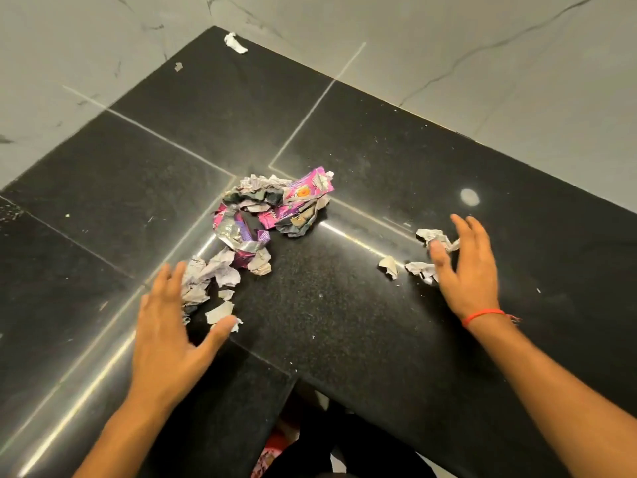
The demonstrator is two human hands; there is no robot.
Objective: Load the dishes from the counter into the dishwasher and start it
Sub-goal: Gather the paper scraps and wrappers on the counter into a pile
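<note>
Bright overhead light — glare streaks on the glossy black counter point(344, 305) — wide-angle bending, slight motion blur

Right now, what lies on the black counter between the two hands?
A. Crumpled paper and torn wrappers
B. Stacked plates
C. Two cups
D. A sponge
A: a heap of crumpled paper and wrappers lies on the counter between the left hand and right hand; no dishes show.

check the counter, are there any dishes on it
No, the black counter holds only a pile of crumpled paper and pink wrappers and a few loose scraps, with both open hands beside them.
</note>
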